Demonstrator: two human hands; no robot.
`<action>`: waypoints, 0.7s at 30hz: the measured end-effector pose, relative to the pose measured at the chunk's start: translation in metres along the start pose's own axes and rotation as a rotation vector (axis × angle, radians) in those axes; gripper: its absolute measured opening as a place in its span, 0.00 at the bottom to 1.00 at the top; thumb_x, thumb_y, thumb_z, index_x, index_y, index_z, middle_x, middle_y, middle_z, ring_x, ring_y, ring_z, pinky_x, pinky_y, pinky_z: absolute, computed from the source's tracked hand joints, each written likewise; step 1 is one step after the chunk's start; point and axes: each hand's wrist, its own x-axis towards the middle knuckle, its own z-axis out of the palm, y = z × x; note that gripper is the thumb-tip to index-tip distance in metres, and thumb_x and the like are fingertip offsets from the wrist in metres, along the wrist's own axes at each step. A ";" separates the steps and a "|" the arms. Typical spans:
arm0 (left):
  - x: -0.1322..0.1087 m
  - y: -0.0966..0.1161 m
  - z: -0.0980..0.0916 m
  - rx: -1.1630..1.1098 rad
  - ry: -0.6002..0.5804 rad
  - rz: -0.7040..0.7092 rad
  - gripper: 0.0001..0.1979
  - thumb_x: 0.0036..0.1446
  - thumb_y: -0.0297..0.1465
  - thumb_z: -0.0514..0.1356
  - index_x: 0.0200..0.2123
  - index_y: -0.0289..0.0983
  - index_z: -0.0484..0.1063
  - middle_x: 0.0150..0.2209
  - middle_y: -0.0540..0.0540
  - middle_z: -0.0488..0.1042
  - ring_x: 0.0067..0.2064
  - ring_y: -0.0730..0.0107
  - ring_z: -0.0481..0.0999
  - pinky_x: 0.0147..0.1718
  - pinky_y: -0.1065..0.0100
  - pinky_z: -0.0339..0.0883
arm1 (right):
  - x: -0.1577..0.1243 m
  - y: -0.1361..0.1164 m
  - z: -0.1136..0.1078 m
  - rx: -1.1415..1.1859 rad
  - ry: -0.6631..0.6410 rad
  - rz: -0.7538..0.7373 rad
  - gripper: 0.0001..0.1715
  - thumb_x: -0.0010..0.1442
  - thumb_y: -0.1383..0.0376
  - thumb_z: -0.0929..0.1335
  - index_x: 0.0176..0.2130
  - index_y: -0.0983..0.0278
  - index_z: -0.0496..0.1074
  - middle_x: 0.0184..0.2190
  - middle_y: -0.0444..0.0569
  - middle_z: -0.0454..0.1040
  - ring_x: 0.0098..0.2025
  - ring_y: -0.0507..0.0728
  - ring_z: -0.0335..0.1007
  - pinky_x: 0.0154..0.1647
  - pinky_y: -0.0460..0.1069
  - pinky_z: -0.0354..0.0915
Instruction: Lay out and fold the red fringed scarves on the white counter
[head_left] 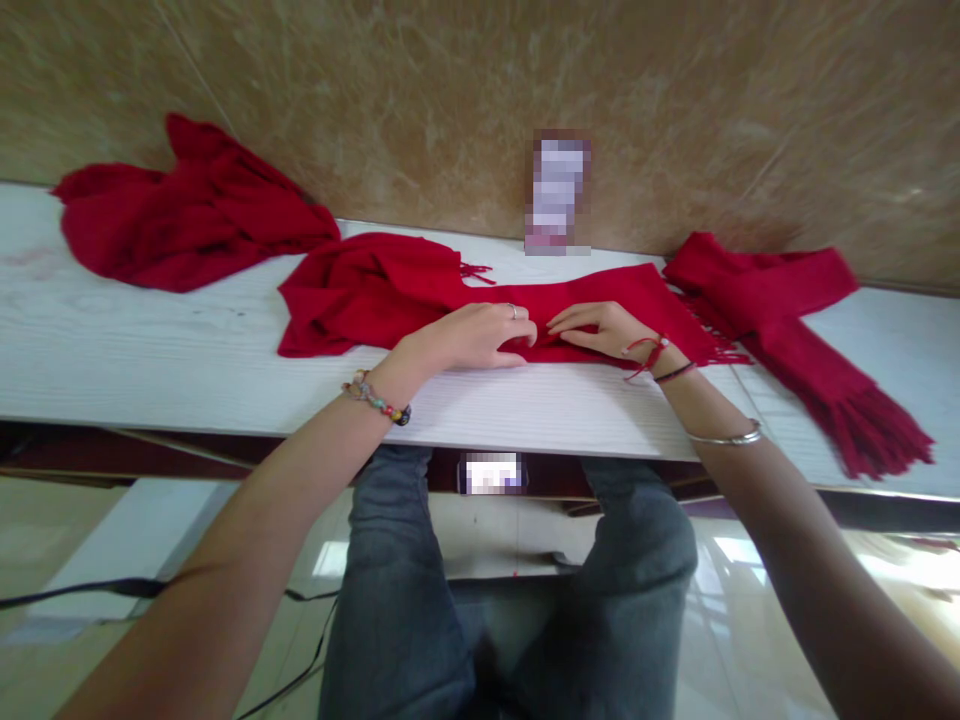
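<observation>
A red fringed scarf [615, 290] lies lengthwise on the white table. Its right part is spread flat with the fringe at that end, and its left part is bunched, with a few tassels showing behind. My left hand [484, 330] rests on the scarf's middle, fingers loosely bent and thumb apart from them. Just to its right, my right hand [600, 330] lies on the cloth with fingers stretched towards the left. No cloth is visibly pinched in either hand, though the undersides of the fingers are hidden.
Another red cloth [195, 220] is heaped at the left against the brown wall [375, 90]. To the right, a red scarf [795, 320] lies crossed over itself. A pixelated upright object [558, 190] leans on the wall. Black cables [300, 660] run below the white table [225, 340].
</observation>
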 end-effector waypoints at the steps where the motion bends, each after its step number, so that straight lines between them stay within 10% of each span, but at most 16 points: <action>1: 0.001 0.002 0.001 -0.014 0.021 0.012 0.12 0.59 0.36 0.56 0.44 0.37 0.71 0.42 0.45 0.70 0.43 0.67 0.70 0.41 0.69 0.60 | 0.000 0.000 0.000 0.000 0.016 0.007 0.15 0.58 0.61 0.64 0.39 0.60 0.78 0.42 0.47 0.78 0.44 0.56 0.72 0.50 0.53 0.66; 7: 0.011 0.011 0.015 0.078 0.070 0.011 0.18 0.60 0.39 0.55 0.51 0.40 0.69 0.50 0.40 0.63 0.52 0.59 0.63 0.50 0.60 0.58 | 0.000 0.000 0.002 0.024 0.031 0.047 0.14 0.56 0.60 0.65 0.37 0.60 0.79 0.40 0.47 0.78 0.43 0.56 0.73 0.48 0.52 0.67; 17: 0.005 0.010 -0.002 -0.073 0.019 0.078 0.13 0.56 0.39 0.58 0.25 0.37 0.72 0.48 0.43 0.65 0.52 0.60 0.61 0.52 0.61 0.54 | -0.001 -0.002 -0.003 0.080 -0.062 0.053 0.15 0.57 0.57 0.66 0.38 0.60 0.79 0.43 0.48 0.77 0.45 0.57 0.72 0.51 0.54 0.65; 21: 0.000 0.002 -0.009 -0.067 0.003 -0.027 0.13 0.56 0.40 0.57 0.38 0.36 0.70 0.43 0.44 0.68 0.42 0.65 0.67 0.43 0.66 0.60 | -0.003 -0.008 -0.005 0.120 -0.190 0.077 0.15 0.58 0.57 0.66 0.41 0.58 0.78 0.51 0.47 0.73 0.52 0.57 0.68 0.56 0.54 0.60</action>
